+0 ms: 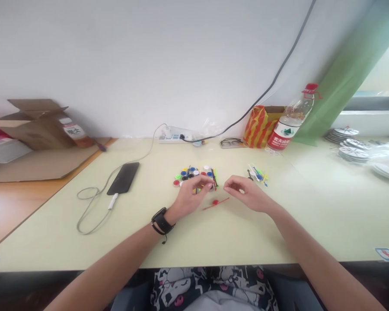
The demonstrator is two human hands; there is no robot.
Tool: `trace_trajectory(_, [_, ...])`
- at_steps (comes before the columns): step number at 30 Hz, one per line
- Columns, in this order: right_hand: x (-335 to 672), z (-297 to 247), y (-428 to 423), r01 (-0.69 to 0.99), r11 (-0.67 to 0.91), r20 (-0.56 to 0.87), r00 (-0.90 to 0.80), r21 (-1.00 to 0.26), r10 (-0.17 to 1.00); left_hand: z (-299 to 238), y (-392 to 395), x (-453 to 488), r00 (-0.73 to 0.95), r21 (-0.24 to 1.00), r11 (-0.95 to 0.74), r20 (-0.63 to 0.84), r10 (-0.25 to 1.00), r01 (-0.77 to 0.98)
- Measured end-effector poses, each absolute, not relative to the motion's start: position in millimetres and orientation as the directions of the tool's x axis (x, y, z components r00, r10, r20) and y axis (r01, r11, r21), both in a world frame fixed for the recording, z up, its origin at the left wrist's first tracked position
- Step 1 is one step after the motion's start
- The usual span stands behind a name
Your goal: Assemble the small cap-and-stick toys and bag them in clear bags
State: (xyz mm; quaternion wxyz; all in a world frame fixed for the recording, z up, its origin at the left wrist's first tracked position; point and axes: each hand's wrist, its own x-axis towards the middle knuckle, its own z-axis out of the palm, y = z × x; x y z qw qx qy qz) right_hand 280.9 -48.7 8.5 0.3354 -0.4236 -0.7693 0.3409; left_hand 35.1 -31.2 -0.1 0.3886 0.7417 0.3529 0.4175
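Observation:
My left hand (192, 195), a black watch (162, 221) on its wrist, hovers at the front of a cluster of small coloured round caps (184, 173). Its thumb and forefinger are pinched; whatever may be between them is too small to make out. To the right, my right hand (248, 193) is also closed in a pinch, its contents hidden. The fingertips of both hands face each other with a small gap. Just below them a red plastic arrow (209, 207) with a round red middle lies on the table. Thin coloured sticks (216, 176) lie beside the caps.
A small pile of coloured arrows (257, 173) lies beyond my right hand. A black phone (123, 178) on a white cable is at left. A power strip (171, 137), glasses (231, 143), a striped bag (257, 129) and a large bottle (287, 129) stand along the wall. Stacked discs (353, 153) sit right.

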Motion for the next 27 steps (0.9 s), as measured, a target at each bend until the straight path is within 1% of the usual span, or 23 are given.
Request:
trace_trajectory(2, [286,10,-47,0.446,0.384,0.23,-0.362,-0.808,0.903,0,-30,35,0.378,0.877,-0.439,0.345,0.859,0.197])
trace_trajectory(3, [287,11,-47,0.459,0.381,0.221,-0.364,-0.803,0.905,0,-30,35,0.384,0.873,-0.443,0.344,0.857,0.206])
trace_trajectory(6, [287,11,-51,0.474,0.398,0.159,-0.466,-0.786,0.87,1,-33,36,0.437,0.836,-0.481,0.341,0.832,0.263])
trace_trajectory(10, [275,6,-57,0.421,0.455,0.108,-0.629,-0.785,0.769,3,-38,37,0.473,0.797,-0.521,0.349,0.809,0.304])
trace_trajectory(13, [266,3,-59,0.389,0.459,0.112,-0.653,-0.798,0.749,5,-38,36,0.453,0.792,-0.529,0.369,0.812,0.304])
trace_trajectory(17, [271,4,-54,0.43,0.395,0.106,-0.557,-0.811,0.824,6,-36,35,0.427,0.799,-0.522,0.377,0.822,0.299])
trace_trajectory(19, [280,5,-48,0.472,0.366,0.126,-0.466,-0.802,0.876,8,-35,35,0.411,0.815,-0.504,0.37,0.833,0.287])
trace_trajectory(22, [293,4,-37,0.55,0.282,0.13,-0.3,-0.786,0.945,15,-30,34,0.401,0.852,-0.456,0.335,0.853,0.257])
trace_trajectory(24, [300,4,-31,0.628,0.243,0.118,-0.234,-0.739,0.965,24,-21,32,0.417,0.862,-0.418,0.281,0.864,0.286])
trace_trajectory(27, [303,8,-24,0.763,0.26,0.113,-0.241,-0.592,0.964,39,5,24,0.492,0.819,-0.399,0.169,0.854,0.411])
